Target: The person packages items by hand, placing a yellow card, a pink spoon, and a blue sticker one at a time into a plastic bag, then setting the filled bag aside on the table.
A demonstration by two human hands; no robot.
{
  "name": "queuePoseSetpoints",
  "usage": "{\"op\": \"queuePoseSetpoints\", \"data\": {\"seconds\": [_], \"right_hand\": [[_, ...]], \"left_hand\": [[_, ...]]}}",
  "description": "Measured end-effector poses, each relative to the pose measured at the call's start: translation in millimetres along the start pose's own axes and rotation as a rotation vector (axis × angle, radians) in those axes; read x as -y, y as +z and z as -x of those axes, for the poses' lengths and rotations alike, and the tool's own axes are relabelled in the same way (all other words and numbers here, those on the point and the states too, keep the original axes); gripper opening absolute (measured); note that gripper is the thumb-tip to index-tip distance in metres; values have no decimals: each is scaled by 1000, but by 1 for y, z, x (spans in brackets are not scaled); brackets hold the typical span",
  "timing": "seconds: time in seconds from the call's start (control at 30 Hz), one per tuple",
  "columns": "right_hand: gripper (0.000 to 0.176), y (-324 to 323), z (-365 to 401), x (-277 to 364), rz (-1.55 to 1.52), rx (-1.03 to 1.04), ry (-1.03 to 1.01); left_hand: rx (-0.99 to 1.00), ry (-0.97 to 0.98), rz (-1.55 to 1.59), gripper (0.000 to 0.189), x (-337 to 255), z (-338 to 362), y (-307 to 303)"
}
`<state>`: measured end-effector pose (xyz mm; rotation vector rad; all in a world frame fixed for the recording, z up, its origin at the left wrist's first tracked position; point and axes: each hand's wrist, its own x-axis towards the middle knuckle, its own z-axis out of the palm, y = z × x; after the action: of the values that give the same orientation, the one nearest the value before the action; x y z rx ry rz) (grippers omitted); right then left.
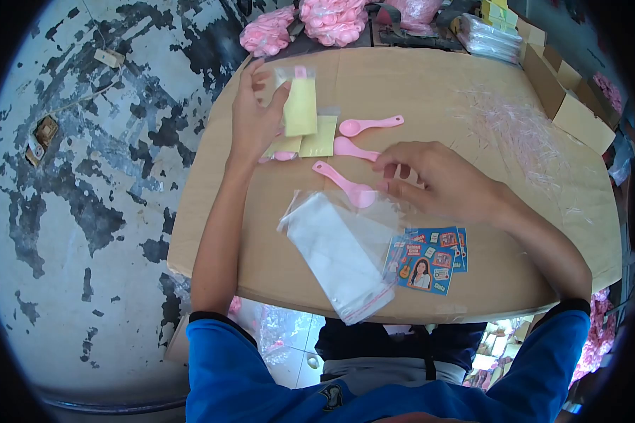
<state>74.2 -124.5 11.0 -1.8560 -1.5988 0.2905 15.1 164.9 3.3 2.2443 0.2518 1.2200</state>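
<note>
My left hand is spread, its thumb at the left edge of a clear packet with a pale yellow card and a bit of pink at its top. Under that packet lie more packets with yellow cards. My right hand has its fingertips on the handle of a pink scoop spoon, covering the handle's end. Another pink spoon lies behind it, and a third pink spoon lies in front, its bowl by the clear bags. Whether the right thumb presses the handle is hard to see.
A stack of clear plastic bags lies near the front edge of the cardboard-covered table. Blue printed cards sit beside it. Thin clear strips are scattered right. Pink bundles, wrapped packs and a cardboard box line the back.
</note>
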Motion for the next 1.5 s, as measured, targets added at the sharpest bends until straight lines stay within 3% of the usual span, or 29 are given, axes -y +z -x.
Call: {"op": "queuePoseSetpoints", "data": {"seconds": [0.1,0.17,0.27,0.37,0.43,0.47,0.57,0.6,0.7,0.8,0.9,0.97,1.0,1.1,1.23,1.33,1.43,1.5], "right_hand": [[29,21,5,-21,282,-14,-131],[30,33,6,-32,408,-85,-173],[28,20,2,-20,199,102,8],[25,25,4,-34,169,84,-74],[21,17,1,-26,47,90,94],[20,13,0,-21,-19,89,176],[20,-9,-3,-16,-180,-121,168],[21,-18,-3,-13,-267,-160,182],[22,-38,4,-3,-439,-255,215],[21,-37,16,3,-393,-268,209],[18,-22,19,-3,-327,-204,118],[17,-13,19,-10,-341,-179,22],[15,-17,21,-3,-279,-134,80],[16,-18,23,2,-322,-223,33],[26,-26,26,6,-295,-224,48],[40,-26,28,6,-339,-156,76],[51,-20,28,0,-377,-162,45],[54,-19,27,3,-402,-153,29]], "left_hand": [[13,128,-141,45,17,3,3],[71,202,-46,33,7,10,10],[265,249,55,24,-25,23,16],[380,192,169,20,-44,34,20],[417,189,230,17,-46,35,21],[496,120,197,28,-47,34,16],[687,-118,967,51,-24,26,24],[797,-323,1271,87,-37,26,17],[995,-262,1294,111,-39,40,24],[1239,-213,1334,96,-50,67,38],[1250,-309,1389,88,-58,80,43],[1168,-362,1208,79,-68,73,32],[1121,-378,1117,75,-72,68,27],[859,-327,1352,64,-77,59,30],[1222,-470,1083,91,-76,65,27],[1446,-360,1156,105,-81,80,35],[1282,-266,1185,73,-63,83,38],[1138,-348,1171,79,-62,81,38]]}}
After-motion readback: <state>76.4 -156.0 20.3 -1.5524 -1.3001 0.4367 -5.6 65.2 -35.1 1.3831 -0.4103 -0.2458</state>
